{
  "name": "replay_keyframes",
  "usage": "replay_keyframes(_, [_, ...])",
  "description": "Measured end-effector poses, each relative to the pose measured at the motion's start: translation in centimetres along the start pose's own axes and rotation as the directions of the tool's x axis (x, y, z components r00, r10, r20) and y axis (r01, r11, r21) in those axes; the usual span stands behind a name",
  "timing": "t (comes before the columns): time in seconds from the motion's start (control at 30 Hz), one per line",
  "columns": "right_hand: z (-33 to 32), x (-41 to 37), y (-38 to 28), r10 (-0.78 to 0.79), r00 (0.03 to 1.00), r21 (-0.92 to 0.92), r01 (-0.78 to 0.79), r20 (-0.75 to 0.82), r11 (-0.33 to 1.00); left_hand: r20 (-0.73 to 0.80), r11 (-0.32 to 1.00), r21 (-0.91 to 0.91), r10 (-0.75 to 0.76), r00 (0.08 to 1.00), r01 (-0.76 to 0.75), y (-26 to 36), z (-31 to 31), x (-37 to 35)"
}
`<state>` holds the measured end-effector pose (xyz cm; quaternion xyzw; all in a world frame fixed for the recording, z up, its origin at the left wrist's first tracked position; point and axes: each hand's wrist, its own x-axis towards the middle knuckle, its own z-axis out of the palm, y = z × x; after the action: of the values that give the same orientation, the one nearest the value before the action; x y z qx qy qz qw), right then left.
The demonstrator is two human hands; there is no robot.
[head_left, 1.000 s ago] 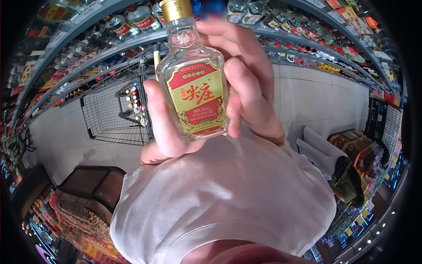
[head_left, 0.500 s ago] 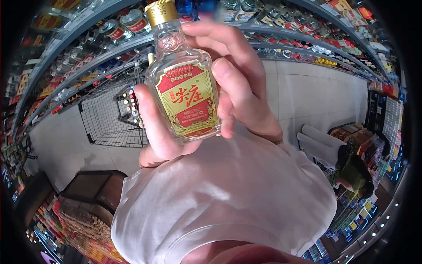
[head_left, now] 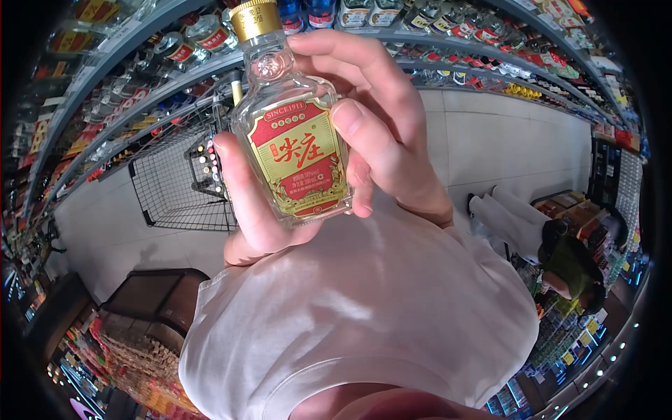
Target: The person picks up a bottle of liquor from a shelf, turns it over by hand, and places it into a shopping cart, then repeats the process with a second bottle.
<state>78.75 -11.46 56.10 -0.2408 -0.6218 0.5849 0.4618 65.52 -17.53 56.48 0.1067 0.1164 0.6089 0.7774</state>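
A clear glass liquor bottle (head_left: 297,157) with a gold cap and a red and gold label fills the upper middle of the head view, tilted a little, label towards me. My left hand (head_left: 255,210) cradles its lower left side, thumb up along the glass and palm beneath the base. On the other side, my right hand (head_left: 388,126) grips it with the thumb on the label's right edge and the fingers curled behind the neck and shoulder. Parts of the fingers of both hands are hidden behind the bottle.
Curved-looking store shelves (head_left: 469,45) packed with bottles run across the top. A black wire shopping cart (head_left: 175,182) holding several bottles stands at left on the tiled floor (head_left: 490,133). Another person (head_left: 560,259) in dark top and light trousers is at right, beside stacked goods.
The bottle and both hands stay nearly in place; my right thumb has slid slightly left on the label. The other person has shifted a little rightward and down in view.
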Motion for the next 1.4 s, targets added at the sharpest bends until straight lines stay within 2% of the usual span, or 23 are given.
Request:
replay_keyframes(0.1, [-0.2,-0.4,0.4,-0.038,0.999,-0.047,0.038,0.012,0.998,-0.010,1.000,0.011,-0.007,1.000,0.007,-0.2,0.1,-0.3])
replay_keyframes(0.27, [-0.1,-0.9,0.5,-0.087,0.996,0.009,0.087,0.002,0.996,-0.019,0.998,0.057,-0.002,1.000,0.003,-0.9,-0.2,-0.7])
replay_keyframes(0.5, [0.1,-1.3,0.4,-0.044,0.998,0.006,0.044,0.043,0.999,0.039,0.998,0.055,0.021,0.999,-0.023,-1.0,-1.5,-1.4])
replay_keyframes(0.57, [0.2,-1.2,1.0,-0.142,0.988,0.023,0.141,0.056,0.990,0.054,0.998,0.058,0.028,0.998,-0.032,-1.0,-1.3,-1.7])
replay_keyframes(0.63, [0.3,-1.6,0.7,-0.125,0.991,0.019,0.124,0.052,0.992,-0.014,0.999,0.025,0.034,0.999,-0.033,-1.3,-0.6,-1.8])
replay_keyframes(0.77, [0.0,-2.0,0.1,-0.105,0.993,0.019,0.104,0.051,0.994,0.046,0.998,0.026,0.051,0.998,-0.052,-2.0,-0.2,-1.8])
replay_keyframes(0.83, [-0.2,-2.2,0.1,-0.113,0.992,0.004,0.113,0.052,0.994,-0.034,0.997,0.048,0.060,0.998,-0.058,-2.1,0.7,-1.8])
replay_keyframes(1.07, [0.1,-2.6,-0.1,-0.152,0.988,-0.020,0.152,0.023,0.988,-0.002,0.995,0.054,0.085,0.996,-0.085,-2.6,0.9,-1.9])
replay_keyframes(1.13, [0.0,-2.8,-0.9,-0.105,0.994,-0.009,0.106,0.026,0.994,-0.075,0.992,0.111,0.072,0.995,-0.064,-2.6,1.0,-2.1])
replay_keyframes(1.17, [0.0,-2.9,-1.1,-0.057,0.998,-0.002,0.057,0.027,0.998,-0.076,0.991,0.116,0.079,0.994,-0.070,-2.6,0.9,-2.3])
replay_keyframes(1.23, [0.2,-3.1,-1.1,-0.067,0.998,0.014,0.066,0.020,0.998,-0.057,0.989,0.144,0.043,0.997,-0.034,-2.7,0.6,-2.6])
replay_keyframes(1.4, [0.2,-3.3,-0.8,-0.104,0.994,0.024,0.103,0.034,0.994,0.012,0.991,0.106,0.084,0.996,-0.085,-3.1,0.4,-2.8])
